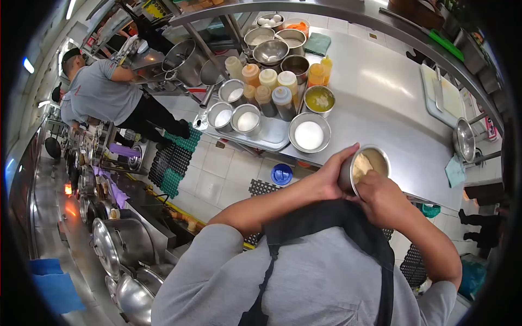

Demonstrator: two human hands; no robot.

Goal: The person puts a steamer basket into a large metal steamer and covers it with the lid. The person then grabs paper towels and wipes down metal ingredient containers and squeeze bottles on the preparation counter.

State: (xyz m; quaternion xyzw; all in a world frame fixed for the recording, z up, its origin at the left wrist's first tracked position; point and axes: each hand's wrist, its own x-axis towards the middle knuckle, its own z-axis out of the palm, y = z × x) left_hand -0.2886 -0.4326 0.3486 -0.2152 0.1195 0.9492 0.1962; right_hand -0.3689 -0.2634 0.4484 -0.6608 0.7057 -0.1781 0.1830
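Observation:
A steel cup (382, 161) is tilted in front of my chest, and pale yellowish powder (361, 164) shows inside it. My left hand (333, 176) grips the cup from its left side, thumb near the rim. Fingers of my right hand (382, 198) dip over the near rim into the powder; they look curled, and what they pinch is hidden. Just beyond the cup, on the steel table (375, 103), stands a steel bowl of white granules (309, 135). Behind that bowl is a pot of yellow-green liquid (319, 100).
Several squeeze bottles (267, 79) and steel bowls crowd the table's left. On the right lie a cutting board (443, 92) with a knife (438, 89). An overhead shelf (304, 6) spans the far side. A person (103, 87) works at the left, near stove pans (87, 179).

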